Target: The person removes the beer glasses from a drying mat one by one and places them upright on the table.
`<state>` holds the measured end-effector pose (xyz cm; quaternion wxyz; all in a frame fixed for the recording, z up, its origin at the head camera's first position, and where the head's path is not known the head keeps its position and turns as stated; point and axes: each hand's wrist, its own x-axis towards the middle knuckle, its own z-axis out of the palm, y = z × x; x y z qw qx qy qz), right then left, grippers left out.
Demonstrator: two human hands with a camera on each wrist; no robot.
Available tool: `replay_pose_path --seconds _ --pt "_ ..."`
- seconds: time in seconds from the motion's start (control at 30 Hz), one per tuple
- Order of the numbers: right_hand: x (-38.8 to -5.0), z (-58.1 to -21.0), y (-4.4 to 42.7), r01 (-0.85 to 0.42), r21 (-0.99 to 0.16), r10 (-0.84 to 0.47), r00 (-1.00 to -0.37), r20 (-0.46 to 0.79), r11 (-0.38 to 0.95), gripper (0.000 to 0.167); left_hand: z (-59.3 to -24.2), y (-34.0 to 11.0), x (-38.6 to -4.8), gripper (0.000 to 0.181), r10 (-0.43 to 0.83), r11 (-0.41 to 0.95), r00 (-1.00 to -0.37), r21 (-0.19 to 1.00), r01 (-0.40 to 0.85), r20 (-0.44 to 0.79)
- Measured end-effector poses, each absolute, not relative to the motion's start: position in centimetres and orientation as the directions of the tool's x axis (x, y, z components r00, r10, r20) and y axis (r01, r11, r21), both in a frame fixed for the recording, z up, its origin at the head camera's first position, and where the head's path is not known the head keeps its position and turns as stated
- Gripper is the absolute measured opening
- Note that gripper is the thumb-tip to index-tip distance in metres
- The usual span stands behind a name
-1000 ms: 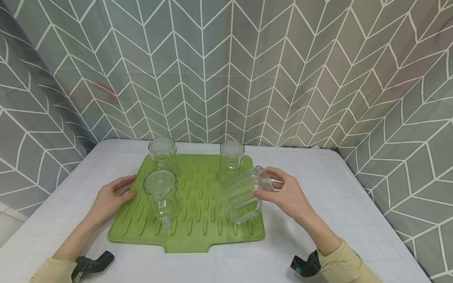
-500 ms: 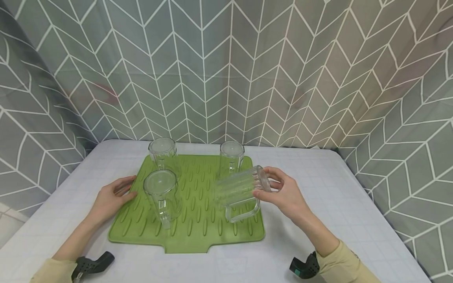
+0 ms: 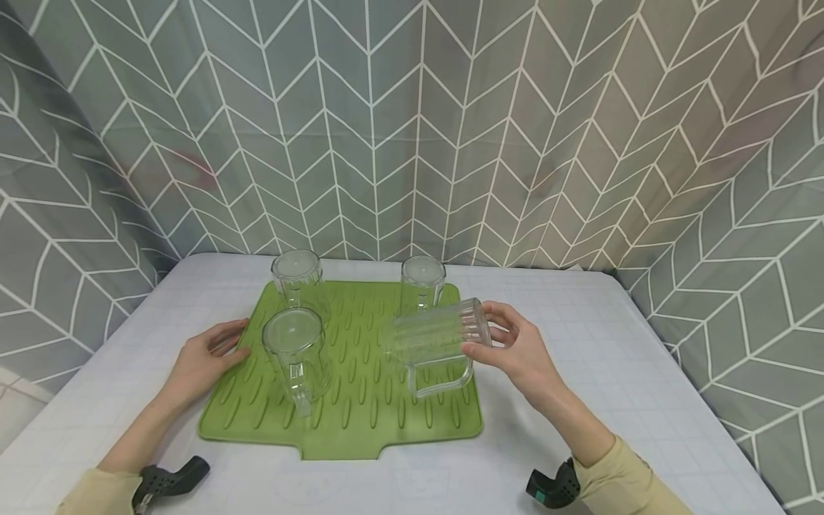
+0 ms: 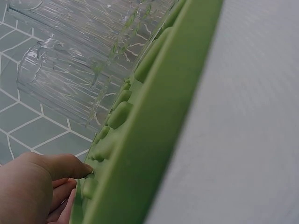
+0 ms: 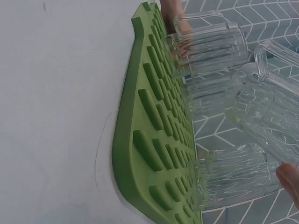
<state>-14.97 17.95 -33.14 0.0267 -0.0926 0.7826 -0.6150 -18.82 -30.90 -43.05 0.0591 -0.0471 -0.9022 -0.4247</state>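
Observation:
My right hand grips a clear glass mug by its base, above the right part of a green drying mat. This mug lies nearly level in the air, mouth to the left, handle on the near side. In the right wrist view, only fingertips show at the mug. My left hand pinches the mat's left edge, thumb on the ridged top; its other fingers are partly hidden in the left wrist view. Upside down on the mat stand a front-left mug, a back-left mug and a back-right mug.
The mat lies on a table with a white cloth. A grey curtain with white chevron lines closes off the back and sides. Black wrist devices sit at both sleeves.
The held mug has tipped from a slant to nearly level, its mouth end rising and shifting slightly left. My left hand and the three standing mugs have stayed put.

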Motion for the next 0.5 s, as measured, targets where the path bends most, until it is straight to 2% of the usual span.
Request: replay_pose_path --seconds 0.5 --pt "-15.11 -33.32 17.62 -0.104 -0.987 -0.172 -0.982 0.082 0.124 0.064 -42.82 -30.86 -18.72 0.059 0.03 0.636 -0.985 0.757 0.152 0.173"
